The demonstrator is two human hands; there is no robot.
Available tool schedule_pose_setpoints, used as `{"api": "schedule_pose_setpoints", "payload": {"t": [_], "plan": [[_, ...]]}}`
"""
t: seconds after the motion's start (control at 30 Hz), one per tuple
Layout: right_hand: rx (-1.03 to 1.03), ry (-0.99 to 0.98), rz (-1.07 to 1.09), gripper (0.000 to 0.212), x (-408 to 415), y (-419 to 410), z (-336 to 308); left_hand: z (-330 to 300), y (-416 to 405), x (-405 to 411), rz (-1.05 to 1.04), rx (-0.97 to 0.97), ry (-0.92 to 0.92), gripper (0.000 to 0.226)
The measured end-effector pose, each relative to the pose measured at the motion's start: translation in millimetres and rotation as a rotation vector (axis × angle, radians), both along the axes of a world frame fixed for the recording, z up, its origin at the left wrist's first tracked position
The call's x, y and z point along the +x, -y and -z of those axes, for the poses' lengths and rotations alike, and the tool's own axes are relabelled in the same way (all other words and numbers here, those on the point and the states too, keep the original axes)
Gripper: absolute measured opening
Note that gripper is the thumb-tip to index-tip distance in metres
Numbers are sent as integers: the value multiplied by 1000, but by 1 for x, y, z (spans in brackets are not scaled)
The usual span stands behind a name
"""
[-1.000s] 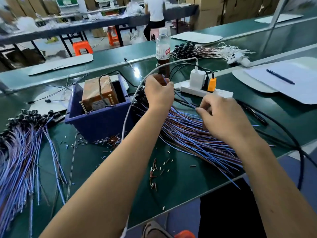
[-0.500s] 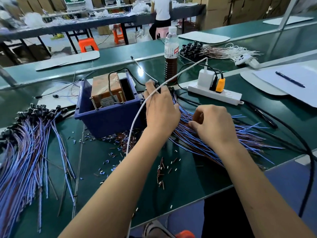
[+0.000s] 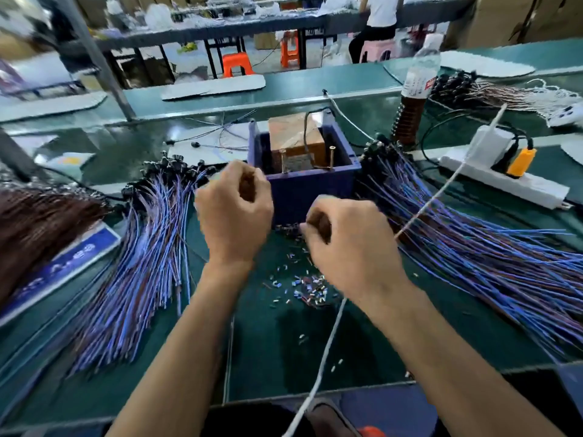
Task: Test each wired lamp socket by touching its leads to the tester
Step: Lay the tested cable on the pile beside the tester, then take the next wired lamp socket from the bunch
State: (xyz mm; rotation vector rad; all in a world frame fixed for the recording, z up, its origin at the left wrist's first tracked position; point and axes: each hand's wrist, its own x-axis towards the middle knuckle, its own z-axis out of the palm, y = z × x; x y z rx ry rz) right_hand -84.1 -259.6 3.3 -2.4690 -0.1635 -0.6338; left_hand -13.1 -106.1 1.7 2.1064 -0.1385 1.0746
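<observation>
Both hands up in front of the blue bin (image 3: 303, 184), which sits mid-bench toward the far edge w/ the brown tester block (image 3: 296, 137) inside, two brass posts poking up at its near side. Left hand (image 3: 233, 209) is curled into a fist just left of the bin's near corner; blurred, can't tell if anything is pinched in it. Right hand (image 3: 344, 244) is curled too, just in front of the bin, fingers bunched; whether it holds a lead I can't tell. Socket bundle (image 3: 473, 241) w/ blue and brown wires fans out toward the right edge, black sockets packed beside the bin. Second bundle (image 3: 142, 247) lies toward the left edge, sockets at the far end. Wire offcuts (image 3: 309, 288) litter the bench btwn the wrists. White cable (image 3: 318, 373) runs from the near edge up to the power strip (image 3: 504, 181) at far right. Bottle (image 3: 416, 99) stands behind.
</observation>
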Motion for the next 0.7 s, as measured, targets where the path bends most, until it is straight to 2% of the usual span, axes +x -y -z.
{"api": "schedule_pose_setpoints", "payload": {"t": [0.07,0.13,0.23,0.33,0.47,0.53,0.6,0.7], "plan": [[-55,-116,-115,15,2,-36,7,11,-41,13,-262,56,-130,18],[-110,-174,-193,15,10,-71,12,21,-77,20,-441,145,-262,17],[-143,-234,-225,17,35,-113,15,34,-108,23,-552,268,-457,23],[-154,-323,-183,20,64,-144,18,39,-116,26,-557,251,-640,28],[-259,-388,-62,10,91,-169,25,41,-118,28,-578,233,-665,29],[-303,-425,-37,16,98,-175,26,42,-118,29,-594,242,-653,30],[-246,-494,-20,17,103,-171,21,42,-115,28,-602,253,-650,30],[-39,-570,-3,33,113,-160,16,43,-115,29,-607,244,-657,32]]}}
